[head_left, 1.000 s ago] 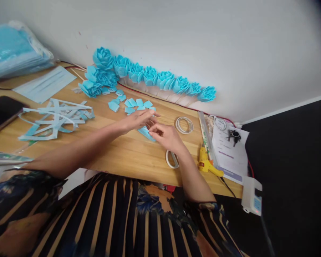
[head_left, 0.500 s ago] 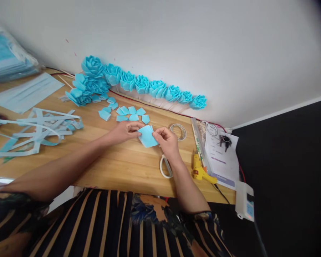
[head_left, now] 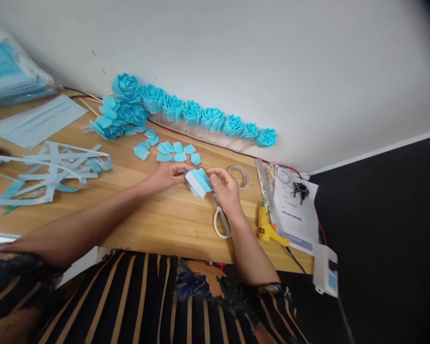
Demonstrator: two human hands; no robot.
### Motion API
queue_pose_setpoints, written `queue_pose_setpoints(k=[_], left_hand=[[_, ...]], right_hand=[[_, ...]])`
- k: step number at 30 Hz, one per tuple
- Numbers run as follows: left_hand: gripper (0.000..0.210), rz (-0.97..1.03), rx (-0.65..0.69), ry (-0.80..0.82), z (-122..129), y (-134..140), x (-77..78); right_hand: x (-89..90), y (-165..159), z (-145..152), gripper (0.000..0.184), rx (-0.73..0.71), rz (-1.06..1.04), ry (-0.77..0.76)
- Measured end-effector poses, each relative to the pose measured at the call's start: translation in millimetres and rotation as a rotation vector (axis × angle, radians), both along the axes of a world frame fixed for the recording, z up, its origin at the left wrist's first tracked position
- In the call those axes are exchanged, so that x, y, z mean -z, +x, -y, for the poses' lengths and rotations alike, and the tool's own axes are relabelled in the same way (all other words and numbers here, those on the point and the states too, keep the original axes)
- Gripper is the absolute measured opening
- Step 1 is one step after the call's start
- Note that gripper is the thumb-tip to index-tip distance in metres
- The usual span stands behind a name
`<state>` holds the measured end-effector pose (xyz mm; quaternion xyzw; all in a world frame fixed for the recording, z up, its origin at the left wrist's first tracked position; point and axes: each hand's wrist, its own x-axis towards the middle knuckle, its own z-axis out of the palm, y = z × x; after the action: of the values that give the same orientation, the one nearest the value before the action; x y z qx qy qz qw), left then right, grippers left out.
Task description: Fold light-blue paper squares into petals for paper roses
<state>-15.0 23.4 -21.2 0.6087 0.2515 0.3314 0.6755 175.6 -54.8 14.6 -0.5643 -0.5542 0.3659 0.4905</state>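
Between my two hands is a small stack of blue fabric squares (head_left: 202, 179), its layers fanned apart with a white face showing at the left. My left hand (head_left: 169, 176) pinches its left edge. On the right edge, the fingers of my right hand (head_left: 226, 187) are closed around it. White-handled scissors (head_left: 220, 224) lie on the wood beside my right wrist, their blades partly hidden by the hand. Just beyond my hands are several cut blue petals (head_left: 179, 156) on the table.
Blue fabric flowers (head_left: 191, 112) line the wall. Cut strips (head_left: 53, 167) lie left, near a flat face mask (head_left: 39, 119) and a bagged mask stack (head_left: 10, 71). At right are a coil of wire (head_left: 244, 177), a yellow glue gun (head_left: 267, 229), papers (head_left: 295, 215) and keys (head_left: 301, 191).
The stack was held flat with its blue face showing; now its layers are spread and a white face shows. Both hands stay in nearly the same place.
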Motion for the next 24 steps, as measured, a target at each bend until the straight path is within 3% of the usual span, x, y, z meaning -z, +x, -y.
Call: queue_pose_setpoints(k=[4, 10, 17, 24], left_hand=[[0.031, 0.011, 0.008, 0.028, -0.9, -1.7, 0.4], [0.03, 0.003, -0.013, 0.07, -2.0, -1.3, 0.5], [0.019, -0.141, -0.032, 0.215, -4.2, -3.2, 0.2], [0.029, -0.191, -0.013, 0.435, -2.3, -5.4, -7.9]], right_hand=[[-2.2, 0.2, 1.7, 0.036, -0.053, 0.029, -0.008], [2.2, 1.0, 1.7, 0.022, -0.027, 0.138, -0.005], [2.0, 2.7, 4.8, 0.023, 0.051, 0.007, 0.035], [0.6, 1.2, 0.7, 0.02, 0.16, -0.071, 0.085]])
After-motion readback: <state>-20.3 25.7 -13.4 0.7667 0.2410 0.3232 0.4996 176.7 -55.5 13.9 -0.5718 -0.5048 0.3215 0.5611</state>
